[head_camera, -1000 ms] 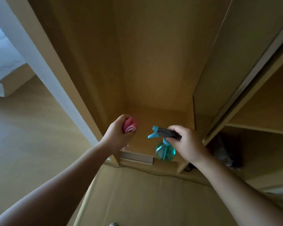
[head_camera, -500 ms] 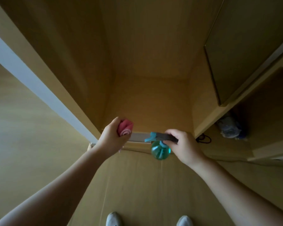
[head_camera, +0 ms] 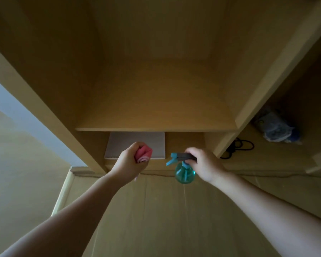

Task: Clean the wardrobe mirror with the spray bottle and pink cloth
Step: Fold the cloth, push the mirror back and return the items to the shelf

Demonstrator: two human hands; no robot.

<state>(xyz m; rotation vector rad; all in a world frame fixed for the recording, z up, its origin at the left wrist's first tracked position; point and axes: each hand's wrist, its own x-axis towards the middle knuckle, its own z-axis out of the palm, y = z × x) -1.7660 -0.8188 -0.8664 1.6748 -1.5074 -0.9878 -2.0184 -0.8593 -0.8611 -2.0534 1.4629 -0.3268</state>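
My left hand (head_camera: 128,162) is closed around a bunched pink cloth (head_camera: 144,154), held in front of the low wardrobe compartment. My right hand (head_camera: 205,164) grips the grey head of a teal spray bottle (head_camera: 184,173), whose round body hangs below the hand and whose blue nozzle points left. Both hands are side by side, about a hand's width apart, just below a wooden shelf (head_camera: 156,127). No mirror surface is recognisable in this view.
A flat pale board (head_camera: 135,140) lies in the compartment under the shelf, behind my left hand. To the right, another compartment holds a black cable (head_camera: 237,147) and a bluish plastic bag (head_camera: 274,129). Cardboard (head_camera: 156,210) covers the floor below.
The view has tilted and dropped closer to the wardrobe; the shelf and the pale board under it now show fully. Both hands keep their hold and stay side by side.
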